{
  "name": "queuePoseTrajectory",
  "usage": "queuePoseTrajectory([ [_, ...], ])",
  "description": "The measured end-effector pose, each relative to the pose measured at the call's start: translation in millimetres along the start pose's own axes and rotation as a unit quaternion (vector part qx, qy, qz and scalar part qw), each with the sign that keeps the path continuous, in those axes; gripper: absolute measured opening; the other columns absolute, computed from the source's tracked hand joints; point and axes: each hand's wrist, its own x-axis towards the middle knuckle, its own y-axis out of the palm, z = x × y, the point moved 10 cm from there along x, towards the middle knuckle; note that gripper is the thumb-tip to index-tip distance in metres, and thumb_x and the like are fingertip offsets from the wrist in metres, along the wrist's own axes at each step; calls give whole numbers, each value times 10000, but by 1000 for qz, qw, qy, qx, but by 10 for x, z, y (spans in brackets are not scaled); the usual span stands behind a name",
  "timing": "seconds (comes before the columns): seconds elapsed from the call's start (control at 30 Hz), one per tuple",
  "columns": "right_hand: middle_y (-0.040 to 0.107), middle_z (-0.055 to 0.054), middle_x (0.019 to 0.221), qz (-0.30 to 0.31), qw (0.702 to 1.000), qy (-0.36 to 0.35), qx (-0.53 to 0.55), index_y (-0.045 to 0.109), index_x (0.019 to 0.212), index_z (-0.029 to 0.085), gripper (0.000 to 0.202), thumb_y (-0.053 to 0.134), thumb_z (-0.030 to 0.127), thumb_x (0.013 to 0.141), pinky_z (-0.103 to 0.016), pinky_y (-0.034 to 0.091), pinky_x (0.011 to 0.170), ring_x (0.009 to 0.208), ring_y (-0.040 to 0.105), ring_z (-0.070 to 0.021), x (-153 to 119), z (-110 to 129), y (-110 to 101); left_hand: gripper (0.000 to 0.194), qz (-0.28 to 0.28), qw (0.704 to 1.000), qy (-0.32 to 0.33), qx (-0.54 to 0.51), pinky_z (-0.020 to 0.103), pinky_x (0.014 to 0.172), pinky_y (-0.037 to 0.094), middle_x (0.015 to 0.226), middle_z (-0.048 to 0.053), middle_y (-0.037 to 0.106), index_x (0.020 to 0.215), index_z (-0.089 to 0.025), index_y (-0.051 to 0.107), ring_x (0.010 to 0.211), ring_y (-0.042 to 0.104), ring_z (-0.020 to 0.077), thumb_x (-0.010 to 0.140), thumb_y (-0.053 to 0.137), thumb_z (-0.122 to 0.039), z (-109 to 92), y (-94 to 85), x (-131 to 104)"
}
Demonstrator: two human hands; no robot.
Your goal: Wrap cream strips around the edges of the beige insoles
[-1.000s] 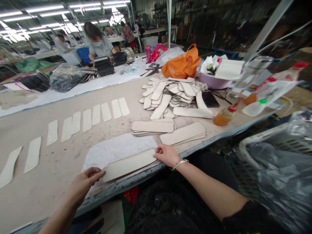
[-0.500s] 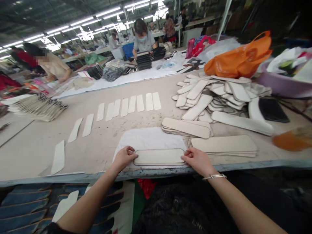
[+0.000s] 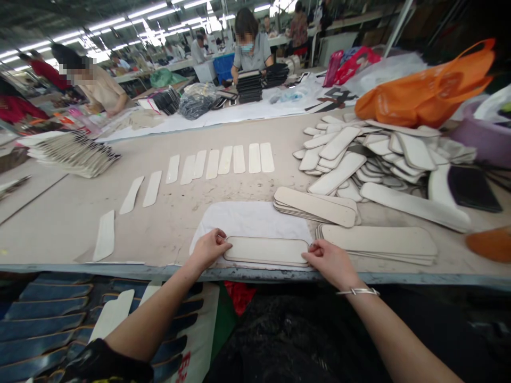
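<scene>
A long cream panel with rounded corners and a dark edge [image 3: 266, 249] lies on a white sheet [image 3: 255, 218] at the table's front edge. My left hand [image 3: 211, 248] pinches its left end between thumb and fingers. At its right end, my right hand [image 3: 329, 259], with a bracelet at the wrist, grips the corner the same way. Just right of that hand is a neat stack of similar panels [image 3: 379, 242]. Behind it a second stack [image 3: 315, 205] lies slightly askew.
Several small cream strips [image 3: 238, 159] lie in a curved row across the table [image 3: 191, 207]. A loose heap of panels [image 3: 339, 154] sits at right beside an orange bag [image 3: 419, 98]. Bundled pieces [image 3: 72, 152] rest at far left. A masked co-worker [image 3: 251, 48] stands opposite behind dark stacked pieces [image 3: 249, 88].
The camera view has shifted and tilted a little, so the table's contents appear displaced. Both hands still hold the panel's two ends in about the same place on the sheet.
</scene>
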Motion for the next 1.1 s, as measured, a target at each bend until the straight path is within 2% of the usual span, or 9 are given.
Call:
queuePoseTrajectory([
  [0.13, 628, 33, 635, -15, 1000, -9, -22, 566, 691, 220, 79, 580, 295, 670, -238, 398, 612, 626, 585, -147, -13, 66, -51, 306, -56, 998, 37, -8, 251, 579, 428, 701, -26, 582, 943, -193, 563, 614, 571, 130, 708, 598, -385, 45, -86, -75],
  [0.2, 627, 36, 637, -10, 1000, -7, -23, 566, 692, 221, 78, 579, 296, 674, -237, 399, 620, 630, 584, -143, -13, 69, -44, 254, -96, 989, 106, -33, 250, 595, 462, 805, 14, 598, 951, -184, 588, 662, 584, 126, 765, 560, -353, 10, -146, -178],
  [0.27, 627, 38, 636, -8, 1000, -4, -24, 567, 692, 221, 77, 583, 294, 673, -237, 399, 625, 632, 583, -142, -9, 68, -40, 212, -127, 969, 205, -43, 263, 683, 496, 957, 63, 603, 961, -183, 617, 810, 601, 145, 802, 542, -302, -79, -181, -337],
  [0.37, 628, 40, 635, -10, 1000, 0, -25, 567, 691, 222, 77, 591, 292, 667, -238, 398, 621, 631, 582, -142, 2, 64, -44, 223, -112, 935, 338, -6, 313, 829, 490, 1075, 81, 600, 1023, -218, 632, 981, 569, 174, 816, 549, -221, -216, -92, -569],
  [0.47, 627, 42, 623, -4, 1000, 5, -16, 565, 692, 222, 83, 593, 298, 672, -238, 400, 616, 618, 583, -141, 9, 50, -31, 269, -84, 912, 400, 37, 341, 843, 487, 1069, 69, 622, 1067, -250, 626, 964, 569, 174, 815, 556, -186, -270, 11, -670],
  [0.67, 631, 49, 614, 3, 1000, 0, 25, 548, 703, 216, 86, 602, 279, 679, -228, 411, 625, 613, 594, -129, 19, 13, -10, 304, -90, 899, 427, 49, 339, 831, 492, 1077, 61, 627, 1090, -252, 621, 953, 575, 183, 796, 584, -185, -256, 29, -654],
  [0.87, 646, 60, 620, -3, 999, 24, 43, 517, 779, 216, 202, 662, 269, 648, -224, 413, 621, 609, 603, -125, 34, -38, -33, 292, -93, 901, 423, 37, 333, 835, 490, 1073, 55, 627, 1069, -254, 635, 949, 586, 187, 791, 583, -182, -237, 37, -641],
  [1.1, 643, 63, 613, 10, 999, 19, 37, 515, 762, 218, 198, 668, 281, 652, -223, 414, 621, 613, 603, -123, 50, -19, -18, 290, -93, 901, 422, 40, 344, 852, 487, 1068, 51, 625, 1066, -252, 634, 958, 582, 186, 791, 583, -174, -237, 49, -638],
])
